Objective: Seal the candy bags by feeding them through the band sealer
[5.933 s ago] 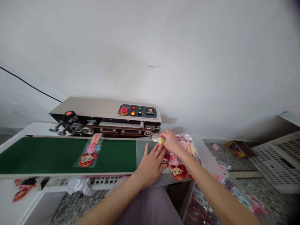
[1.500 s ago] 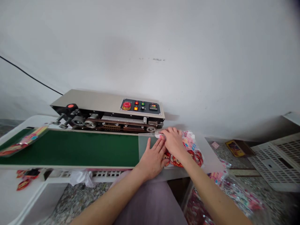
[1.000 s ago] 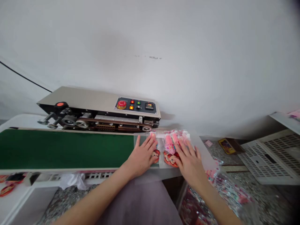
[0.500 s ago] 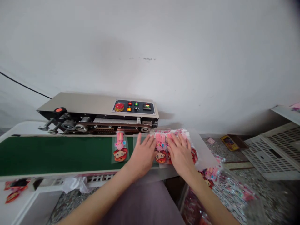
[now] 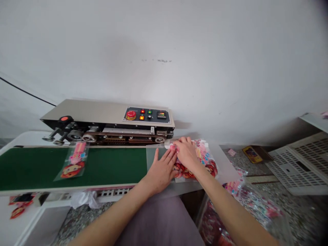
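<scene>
My left hand (image 5: 162, 171) lies palm down at the right end of the green belt, fingers stretched out and touching the left edge of a pile of packets (image 5: 205, 157). These are clear plastic packets with pink pieces and a red-haired cartoon face. On top of the pile, my right hand (image 5: 187, 153) has its fingers bent around the upper part of a packet, which it mostly covers. Another clear packet (image 5: 74, 164) lies tilted on the green conveyor belt (image 5: 112, 167), apart from both hands, its top end at the band sealer (image 5: 107, 119).
The sealer's control panel (image 5: 147, 116) has a red stop button and lit switches. At lower right, a big clear bag (image 5: 258, 205) of packets stands below the table edge. White plastic crates (image 5: 299, 167) and a small box (image 5: 253, 155) are on the floor at right.
The packet on the belt has moved left and tilted. My right hand has shifted slightly left and up, its fingers now bent. My left hand has moved slightly right.
</scene>
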